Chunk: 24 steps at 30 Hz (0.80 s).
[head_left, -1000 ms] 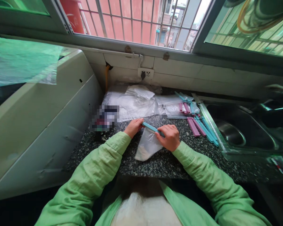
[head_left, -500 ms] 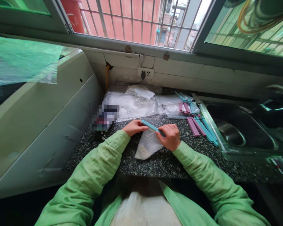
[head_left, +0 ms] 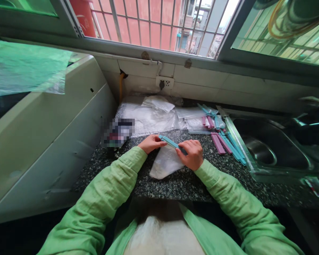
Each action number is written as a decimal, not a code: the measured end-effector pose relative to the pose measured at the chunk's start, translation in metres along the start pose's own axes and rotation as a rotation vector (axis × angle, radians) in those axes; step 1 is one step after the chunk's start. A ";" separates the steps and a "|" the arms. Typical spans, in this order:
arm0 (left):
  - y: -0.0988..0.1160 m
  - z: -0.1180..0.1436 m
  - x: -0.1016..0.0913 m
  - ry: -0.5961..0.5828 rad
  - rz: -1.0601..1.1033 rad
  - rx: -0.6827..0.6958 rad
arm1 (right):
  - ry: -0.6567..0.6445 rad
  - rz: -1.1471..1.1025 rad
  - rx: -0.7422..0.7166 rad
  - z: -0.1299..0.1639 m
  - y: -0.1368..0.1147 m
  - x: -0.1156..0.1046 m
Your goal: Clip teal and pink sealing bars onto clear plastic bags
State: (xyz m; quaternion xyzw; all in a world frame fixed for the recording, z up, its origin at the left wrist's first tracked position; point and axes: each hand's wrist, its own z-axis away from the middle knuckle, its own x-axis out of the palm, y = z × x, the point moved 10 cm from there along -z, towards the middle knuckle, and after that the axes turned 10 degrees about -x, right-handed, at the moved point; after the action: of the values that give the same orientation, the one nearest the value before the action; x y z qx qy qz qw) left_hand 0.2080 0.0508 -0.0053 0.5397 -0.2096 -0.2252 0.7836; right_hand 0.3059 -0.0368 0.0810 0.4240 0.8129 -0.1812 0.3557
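A blue bag sealing clip [head_left: 169,141] lies slantwise between my hands, across the top of a clear plastic bag [head_left: 165,164] that hangs below it over the counter. My left hand [head_left: 150,143] pinches the clip's left end between thumb and fingers. Wrapped round its right end is my right hand [head_left: 191,153], with the thumb underneath. That end of the clip is partly hidden by the fingers. More clips rest on the counter to the right: pink clips [head_left: 218,143] beside blue clips [head_left: 233,147].
Clear plastic bags [head_left: 149,118] lie along the back of the speckled counter [head_left: 159,191]. Bagged clips [head_left: 210,118] sit at the back right, near a metal sink [head_left: 271,141]. A large pale appliance [head_left: 69,131] rises on the left. A wall socket [head_left: 164,83] holds a plug.
The lower corner of the plastic bag has swung slightly to the left. Both hands keep their hold on the blue clip in nearly the same place.
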 end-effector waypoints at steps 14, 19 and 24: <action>0.002 0.001 -0.004 0.028 -0.019 -0.001 | 0.047 -0.003 0.015 -0.003 0.002 -0.010; 0.001 -0.001 -0.006 0.035 -0.024 0.002 | 0.065 -0.002 0.024 -0.003 0.005 -0.014; 0.001 -0.001 -0.008 0.044 -0.019 0.010 | 0.095 -0.002 0.027 -0.002 0.007 -0.017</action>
State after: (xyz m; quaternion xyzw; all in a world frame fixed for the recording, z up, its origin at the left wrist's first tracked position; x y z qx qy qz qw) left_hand 0.2021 0.0568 -0.0050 0.5505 -0.1881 -0.2195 0.7832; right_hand 0.3170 -0.0413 0.0953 0.4361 0.8267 -0.1722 0.3110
